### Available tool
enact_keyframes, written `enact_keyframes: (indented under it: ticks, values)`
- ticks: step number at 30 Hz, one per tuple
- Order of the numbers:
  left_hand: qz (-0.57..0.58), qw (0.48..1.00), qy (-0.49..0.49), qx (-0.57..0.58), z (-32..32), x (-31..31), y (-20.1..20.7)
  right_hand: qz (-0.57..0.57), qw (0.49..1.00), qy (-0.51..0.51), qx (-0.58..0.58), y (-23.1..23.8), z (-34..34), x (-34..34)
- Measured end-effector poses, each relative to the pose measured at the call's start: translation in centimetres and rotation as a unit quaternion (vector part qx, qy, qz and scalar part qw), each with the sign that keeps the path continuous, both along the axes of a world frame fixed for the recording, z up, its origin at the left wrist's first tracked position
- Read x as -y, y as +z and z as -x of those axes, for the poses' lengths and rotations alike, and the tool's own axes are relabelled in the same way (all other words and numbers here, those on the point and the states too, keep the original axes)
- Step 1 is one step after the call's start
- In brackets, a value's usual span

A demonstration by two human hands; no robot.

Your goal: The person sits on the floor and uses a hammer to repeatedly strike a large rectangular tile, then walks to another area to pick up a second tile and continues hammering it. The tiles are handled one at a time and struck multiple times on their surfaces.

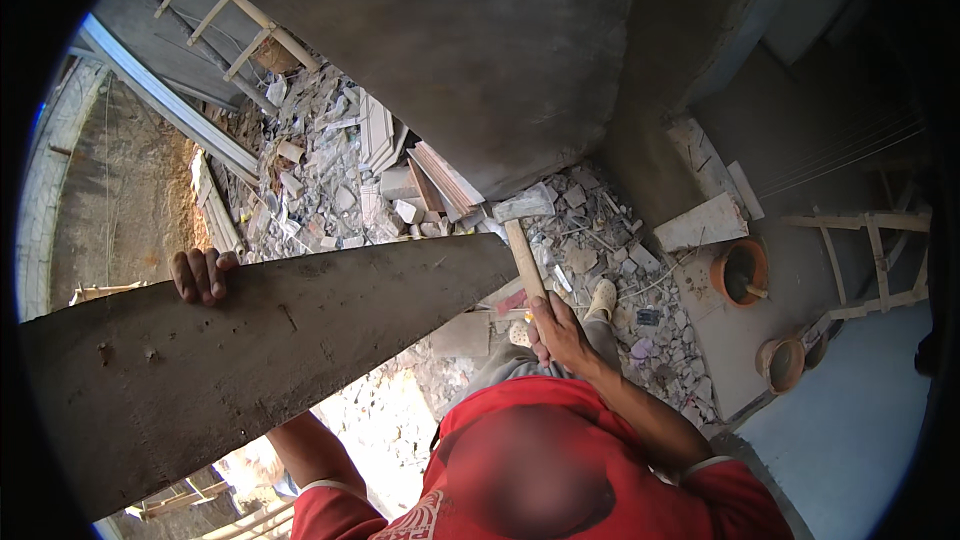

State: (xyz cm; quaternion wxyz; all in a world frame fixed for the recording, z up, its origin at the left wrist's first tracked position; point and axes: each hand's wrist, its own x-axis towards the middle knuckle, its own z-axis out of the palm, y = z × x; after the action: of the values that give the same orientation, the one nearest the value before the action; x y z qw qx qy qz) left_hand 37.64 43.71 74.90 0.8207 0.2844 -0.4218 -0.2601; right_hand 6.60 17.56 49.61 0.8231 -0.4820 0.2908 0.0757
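- Holding a hammer (pixel 526 258) by its wooden handle, the person's right grip (pixel 562 336) is wrapped firmly round the lower part, with no visible slack. The hammer is near the middle of the view, its pale grey head pointing away from the body.
- At the left, a broad, flat grey-brown board (pixel 260 340) runs from the left rim toward the centre. It looks wide at the near left and narrow at its right end, which lies just beside the hammer's handle; whether the two touch, I cannot tell.
- The left grip (pixel 203 275) is curled over the board's far edge, fingers bent down onto its face. The thumb is hidden, and the left forearm passes behind the board.
- The person wears a red shirt (pixel 460 440) and pale clogs (pixel 602 300), standing amid broken rubble (pixel 640 265).
- Beyond the hammer, long slabs (pixel 447 180) lie stacked against a dark grey wall (pixel 430 50).
- To the right are an orange-brown basin (pixel 718 275) and a wooden frame (pixel 875 258); at the upper left, a wooden ladder (pixel 248 55) leans.
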Motion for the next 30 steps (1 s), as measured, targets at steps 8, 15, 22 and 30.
enact_keyframes:
  ticks: [8,15,22,30]
  values:
    - [0.021,0.995,0.09,-0.032,2.3,-2.7,3.0,-0.07,0.995,0.064,0.04,3.1,-2.8,2.7]
    - [0.071,0.991,0.104,-0.05,1.8,-6.0,1.9,-0.085,0.961,-0.258,0.05,6.0,-5.2,4.8]
    - [0.083,0.996,-0.03,0.003,-1.1,-8.2,0.4,-0.133,0.987,0.088,-0.021,5.0,-2.2,-0.6]
    - [0.044,0.998,0.034,-0.033,0.4,-11.3,0.5,-0.01,0.973,-0.231,0.024,4.7,-4.2,0.7]
